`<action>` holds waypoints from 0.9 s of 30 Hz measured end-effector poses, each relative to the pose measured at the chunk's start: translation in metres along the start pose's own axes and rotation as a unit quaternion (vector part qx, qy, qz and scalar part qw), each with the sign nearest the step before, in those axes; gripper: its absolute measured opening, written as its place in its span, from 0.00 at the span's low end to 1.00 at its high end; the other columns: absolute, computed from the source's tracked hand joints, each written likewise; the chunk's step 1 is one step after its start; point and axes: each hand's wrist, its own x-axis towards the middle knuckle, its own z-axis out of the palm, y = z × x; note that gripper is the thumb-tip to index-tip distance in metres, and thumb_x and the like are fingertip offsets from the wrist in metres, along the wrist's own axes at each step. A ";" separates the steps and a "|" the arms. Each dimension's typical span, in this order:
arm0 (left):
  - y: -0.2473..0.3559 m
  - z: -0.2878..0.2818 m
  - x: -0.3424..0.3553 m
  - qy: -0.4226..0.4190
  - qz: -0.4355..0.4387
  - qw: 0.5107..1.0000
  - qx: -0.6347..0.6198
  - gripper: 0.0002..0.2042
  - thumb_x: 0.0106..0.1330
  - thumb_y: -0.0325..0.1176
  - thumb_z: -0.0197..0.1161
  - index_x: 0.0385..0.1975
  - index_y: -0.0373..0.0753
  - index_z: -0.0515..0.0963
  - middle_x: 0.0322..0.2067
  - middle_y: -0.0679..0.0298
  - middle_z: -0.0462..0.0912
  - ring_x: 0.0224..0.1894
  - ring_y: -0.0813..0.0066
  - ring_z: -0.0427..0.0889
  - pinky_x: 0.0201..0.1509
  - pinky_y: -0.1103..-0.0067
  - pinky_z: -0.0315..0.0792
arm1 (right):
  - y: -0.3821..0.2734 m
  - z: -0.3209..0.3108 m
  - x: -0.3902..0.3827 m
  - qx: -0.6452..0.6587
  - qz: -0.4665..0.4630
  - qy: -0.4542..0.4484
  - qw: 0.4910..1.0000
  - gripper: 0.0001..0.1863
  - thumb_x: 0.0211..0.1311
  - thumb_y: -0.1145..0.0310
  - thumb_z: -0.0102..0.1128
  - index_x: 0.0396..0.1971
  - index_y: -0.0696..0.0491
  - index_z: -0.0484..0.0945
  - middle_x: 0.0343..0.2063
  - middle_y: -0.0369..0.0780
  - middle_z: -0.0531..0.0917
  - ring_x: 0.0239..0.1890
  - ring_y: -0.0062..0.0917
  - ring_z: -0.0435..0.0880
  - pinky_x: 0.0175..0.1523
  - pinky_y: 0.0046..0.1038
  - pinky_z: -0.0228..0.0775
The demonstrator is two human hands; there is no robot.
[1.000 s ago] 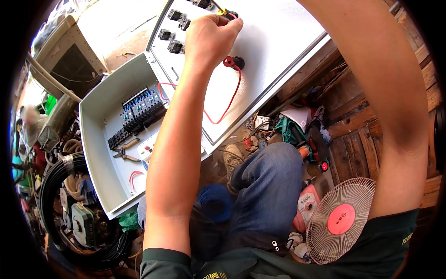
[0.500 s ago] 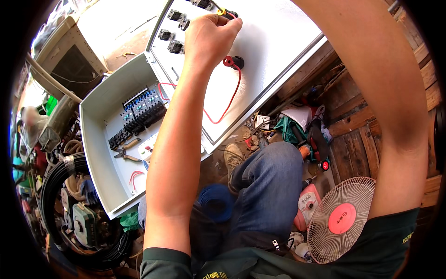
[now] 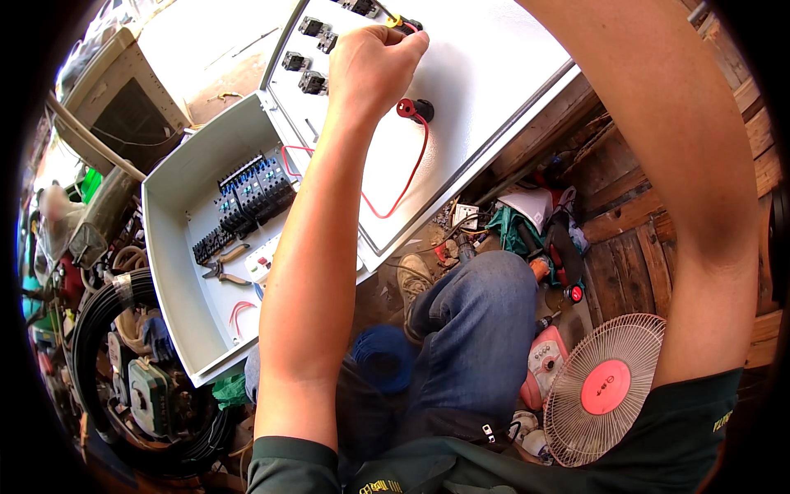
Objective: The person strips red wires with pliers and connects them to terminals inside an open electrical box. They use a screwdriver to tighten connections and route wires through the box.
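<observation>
My left hand (image 3: 374, 70) reaches over the white door (image 3: 485, 90) of a metal electrical box. Its thumb and forefinger are closed on a red wire (image 3: 411, 27) beside a black and yellow panel fitting (image 3: 399, 22). A thin dark shaft (image 3: 381, 9) comes down to that fitting from the top edge. Below the hand, a red and black fitting (image 3: 415, 109) on the door carries a looping red wire (image 3: 424, 156). My right forearm leaves the picture at the top, so my right hand is out of sight.
The open box (image 3: 177, 247) holds a row of black contactors (image 3: 255, 193), pliers (image 3: 224, 275) and wire scraps. Several black switch blocks (image 3: 313, 82) sit on the door. A pink fan (image 3: 605, 387) stands at right, a black cable coil (image 3: 86, 354) at left, blue wire (image 3: 383, 358) by my knee.
</observation>
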 end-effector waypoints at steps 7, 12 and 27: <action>0.002 0.005 0.000 0.010 -0.011 1.000 0.009 0.16 0.59 0.43 0.69 0.28 0.32 0.86 0.22 0.65 0.85 0.25 0.82 0.78 0.34 0.81 0.73 | 0.010 0.017 0.007 0.027 -0.088 0.110 0.990 0.21 0.48 0.83 0.61 0.47 0.62 0.81 0.39 0.53 0.86 0.42 0.43 0.86 0.47 0.36 0.78; -0.003 0.004 0.000 0.042 0.003 0.999 0.030 0.15 0.57 0.42 0.67 0.28 0.33 0.87 0.21 0.63 0.85 0.24 0.80 0.79 0.33 0.79 0.73 | 0.011 0.012 -0.001 0.097 -0.077 0.084 0.989 0.24 0.48 0.85 0.59 0.50 0.61 0.80 0.43 0.54 0.85 0.46 0.43 0.85 0.52 0.34 0.77; -0.001 0.008 -0.001 0.046 -0.007 0.999 0.028 0.16 0.56 0.43 0.67 0.29 0.33 0.87 0.23 0.60 0.86 0.26 0.76 0.82 0.37 0.78 0.76 | 0.008 0.000 -0.015 0.019 -0.041 0.037 0.998 0.26 0.53 0.76 0.62 0.55 0.58 0.78 0.38 0.51 0.87 0.40 0.43 0.86 0.48 0.36 0.78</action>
